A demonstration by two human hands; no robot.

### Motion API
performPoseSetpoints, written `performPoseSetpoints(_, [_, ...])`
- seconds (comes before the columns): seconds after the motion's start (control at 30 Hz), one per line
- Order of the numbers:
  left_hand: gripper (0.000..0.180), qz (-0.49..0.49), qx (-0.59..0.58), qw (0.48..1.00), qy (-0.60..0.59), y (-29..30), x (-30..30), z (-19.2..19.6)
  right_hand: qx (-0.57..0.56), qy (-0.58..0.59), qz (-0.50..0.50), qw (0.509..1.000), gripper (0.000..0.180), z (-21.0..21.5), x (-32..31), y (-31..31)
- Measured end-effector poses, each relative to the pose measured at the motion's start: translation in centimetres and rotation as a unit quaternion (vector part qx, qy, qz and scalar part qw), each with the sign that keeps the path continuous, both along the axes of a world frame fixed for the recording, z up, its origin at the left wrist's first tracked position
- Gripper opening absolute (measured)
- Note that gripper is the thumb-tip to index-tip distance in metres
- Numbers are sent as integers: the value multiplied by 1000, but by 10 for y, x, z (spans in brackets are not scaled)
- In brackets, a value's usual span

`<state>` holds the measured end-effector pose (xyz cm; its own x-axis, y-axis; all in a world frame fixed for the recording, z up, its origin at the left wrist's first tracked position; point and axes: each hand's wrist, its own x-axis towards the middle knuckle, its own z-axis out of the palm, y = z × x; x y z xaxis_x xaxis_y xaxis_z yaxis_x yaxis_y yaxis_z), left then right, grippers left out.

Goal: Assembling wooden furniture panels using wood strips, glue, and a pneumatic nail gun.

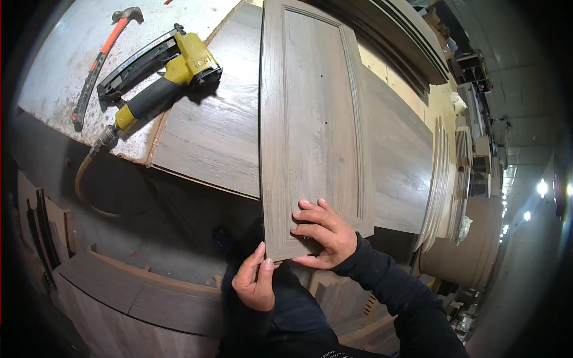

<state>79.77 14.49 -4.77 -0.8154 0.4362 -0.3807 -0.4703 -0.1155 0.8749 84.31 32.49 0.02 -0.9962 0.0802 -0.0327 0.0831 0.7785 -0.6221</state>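
So, both of my hands are on the near end of a grey wood-grain cabinet door panel (pixel 313 119), the kind with a routed frame running around a flat middle. It lies flat on a bigger grey laminate board (pixel 209 137) on the workbench (pixel 59 53) and runs away from me toward 12 o'clock, with its near end sticking out past the board's edge over the gap in front of me.

My right hand (pixel 322 234) is open and pressed flat on top of the panel's near end, fingers spread and pointing toward 10 o'clock, thumb down along the bottom edge. My left hand (pixel 255 281) is at the near left corner, about 7 o'clock from the right one, fingers curled in and the thumb up against the panel's bottom edge. I can't tell whether the fingers actually pinch underneath.

Off at 10 o'clock a yellow and black nail gun (pixel 161 71) lies on its side, partly on the board and partly on the scuffed white bench top, with its air hose (pixel 83 185) looping down off the bench edge. Just past it, still 10 o'clock, is a hammer (pixel 101 56) with an orange and black handle. At 2 o'clock, curved trim pieces (pixel 441 173) are stacked along the bench's far side. Down at 7 o'clock sits a curved grey cabinet piece (pixel 137 292).
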Motion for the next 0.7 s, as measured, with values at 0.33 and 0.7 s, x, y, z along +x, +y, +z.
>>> performPoseSetpoints(0.33, [31, -2, 11, 999, 36, -1, -3, 2, 0, 20, 8, 1000, 47, 0, 3, 1])
performPoseSetpoints(0.7, [30, -13, -38, 992, 116, 0, -4, 3, 12, 24, -26, 999, 54, 2, -3, -3])
